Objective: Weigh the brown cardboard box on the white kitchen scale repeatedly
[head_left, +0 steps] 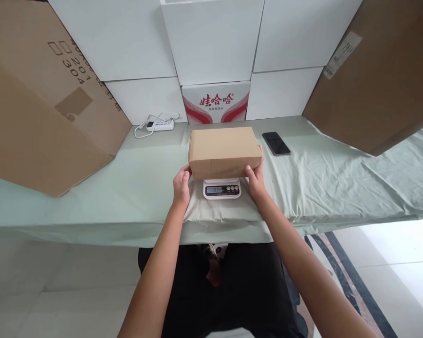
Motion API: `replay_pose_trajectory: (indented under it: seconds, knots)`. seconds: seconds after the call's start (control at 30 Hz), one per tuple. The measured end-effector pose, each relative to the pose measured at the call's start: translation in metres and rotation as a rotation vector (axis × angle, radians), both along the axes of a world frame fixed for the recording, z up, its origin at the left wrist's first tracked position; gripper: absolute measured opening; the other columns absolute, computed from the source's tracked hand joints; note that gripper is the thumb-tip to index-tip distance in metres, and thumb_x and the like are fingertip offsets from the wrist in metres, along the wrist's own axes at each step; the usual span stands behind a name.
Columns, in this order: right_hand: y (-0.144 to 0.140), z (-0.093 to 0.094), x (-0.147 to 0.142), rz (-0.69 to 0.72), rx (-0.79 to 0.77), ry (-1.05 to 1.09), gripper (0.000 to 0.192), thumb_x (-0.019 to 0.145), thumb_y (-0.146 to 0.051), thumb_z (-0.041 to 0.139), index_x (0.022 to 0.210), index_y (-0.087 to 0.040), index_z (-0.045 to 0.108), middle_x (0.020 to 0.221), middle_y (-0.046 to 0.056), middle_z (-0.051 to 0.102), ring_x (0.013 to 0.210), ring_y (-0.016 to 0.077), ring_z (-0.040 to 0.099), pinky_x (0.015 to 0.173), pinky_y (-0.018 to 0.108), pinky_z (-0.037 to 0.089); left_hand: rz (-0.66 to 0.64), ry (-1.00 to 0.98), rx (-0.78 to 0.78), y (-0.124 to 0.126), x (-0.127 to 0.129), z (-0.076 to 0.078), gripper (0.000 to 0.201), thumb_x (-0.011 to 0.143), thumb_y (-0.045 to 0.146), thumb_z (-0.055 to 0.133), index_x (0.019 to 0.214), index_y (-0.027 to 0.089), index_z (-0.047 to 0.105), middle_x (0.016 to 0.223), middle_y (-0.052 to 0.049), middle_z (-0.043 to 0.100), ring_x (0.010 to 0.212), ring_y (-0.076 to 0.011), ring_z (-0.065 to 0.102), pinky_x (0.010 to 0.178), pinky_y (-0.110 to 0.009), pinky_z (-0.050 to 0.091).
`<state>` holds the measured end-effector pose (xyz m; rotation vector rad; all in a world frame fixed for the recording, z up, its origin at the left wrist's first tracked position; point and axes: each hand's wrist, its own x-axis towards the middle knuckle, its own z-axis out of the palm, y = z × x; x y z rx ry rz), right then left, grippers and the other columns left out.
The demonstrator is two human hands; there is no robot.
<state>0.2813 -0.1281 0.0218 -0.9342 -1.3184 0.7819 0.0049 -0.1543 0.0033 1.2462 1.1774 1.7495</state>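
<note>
Cardboard box (224,151) on scale (222,188), near tabletop (338,183) front edge; display lit. Left hand (181,184), right hand (256,177) grip box ends, not released.

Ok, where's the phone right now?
In the head view the phone lies flat on the green tablecloth, just right of the small cardboard box and behind the right hand, before the large leaning carton.

phone (276,143); power strip (160,125); red-and-white carton (215,103); big cardboard boxes left (38,117), right (380,80); green cloth (338,183)
</note>
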Motion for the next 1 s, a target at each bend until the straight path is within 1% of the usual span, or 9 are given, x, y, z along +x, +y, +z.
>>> replay_pose_trajectory:
  seconds: [0.13, 0.3, 0.43, 0.57, 0.7, 0.8, 1.0]
  knots:
    - [0.0014, -0.0016, 0.0011, 0.003, 0.008, -0.003, 0.109, 0.087, -0.093, 0.071, 0.179, -0.044, 0.036, 0.188, 0.000, 0.050, 0.189, 0.0298, 0.017, 0.157, 0.061, 0.006, -0.017, -0.010, 0.008, 0.0009, -0.0006, -0.0005, 0.068, 0.097, 0.078, 0.070, 0.129, 0.020, 0.085, 0.133, -0.017, 0.088, 0.133, -0.0366, 0.082, 0.118, -0.052, 0.065]
    - [-0.0016, 0.0045, 0.0008, 0.004, -0.002, -0.023, 0.108, 0.086, -0.095, 0.070, 0.176, -0.042, 0.044, 0.187, 0.001, 0.052, 0.190, 0.0308, 0.013, 0.157, 0.061, 0.003, -0.020, -0.023, -0.002, 0.0016, -0.0006, -0.0009, 0.069, 0.097, 0.079, 0.071, 0.129, 0.019, 0.085, 0.137, -0.017, 0.087, 0.135, -0.0371, 0.081, 0.120, -0.053, 0.063]
    - [-0.0027, 0.0068, -0.0003, -0.001, -0.001, -0.019, 0.108, 0.085, -0.095, 0.070, 0.175, -0.041, 0.045, 0.186, 0.002, 0.053, 0.188, 0.0322, 0.019, 0.157, 0.063, 0.003, -0.027, -0.030, -0.004, 0.0011, 0.0002, 0.0010, 0.071, 0.095, 0.080, 0.072, 0.128, 0.019, 0.085, 0.137, -0.018, 0.088, 0.134, -0.0377, 0.082, 0.120, -0.053, 0.064]
    - [-0.0014, 0.0047, -0.0002, -0.011, 0.017, -0.026, 0.108, 0.086, -0.095, 0.070, 0.177, -0.042, 0.043, 0.186, 0.001, 0.053, 0.188, 0.0308, 0.020, 0.157, 0.062, 0.010, -0.036, -0.030, 0.002, 0.0010, 0.0007, 0.0018, 0.071, 0.095, 0.081, 0.071, 0.128, 0.019, 0.085, 0.138, -0.018, 0.087, 0.136, -0.0380, 0.081, 0.122, -0.054, 0.063]
    - [-0.0007, 0.0041, 0.0002, -0.011, 0.020, -0.030, 0.110, 0.086, -0.095, 0.070, 0.178, -0.041, 0.041, 0.185, 0.002, 0.054, 0.188, 0.0311, 0.021, 0.157, 0.061, 0.015, -0.032, -0.028, 0.006, 0.0014, 0.0007, 0.0005, 0.070, 0.097, 0.081, 0.069, 0.123, 0.019, 0.085, 0.131, -0.018, 0.088, 0.134, -0.0382, 0.082, 0.120, -0.055, 0.063]
    - [-0.0008, 0.0040, 0.0001, -0.007, 0.014, -0.030, 0.111, 0.087, -0.094, 0.069, 0.179, -0.041, 0.040, 0.185, 0.003, 0.055, 0.188, 0.0318, 0.022, 0.156, 0.062, 0.022, -0.029, -0.039, 0.001, 0.0018, 0.0005, -0.0008, 0.066, 0.097, 0.080, 0.070, 0.121, 0.020, 0.086, 0.128, -0.017, 0.088, 0.134, -0.0379, 0.082, 0.121, -0.054, 0.064]
    - [-0.0007, 0.0016, -0.0002, -0.008, 0.005, -0.013, 0.114, 0.087, -0.094, 0.071, 0.182, -0.041, 0.035, 0.184, 0.005, 0.056, 0.187, 0.0339, 0.024, 0.154, 0.065, 0.025, -0.026, -0.044, 0.006, 0.0025, -0.0002, -0.0012, 0.068, 0.095, 0.081, 0.071, 0.119, 0.019, 0.086, 0.127, -0.017, 0.089, 0.135, -0.0380, 0.081, 0.121, -0.054, 0.063]
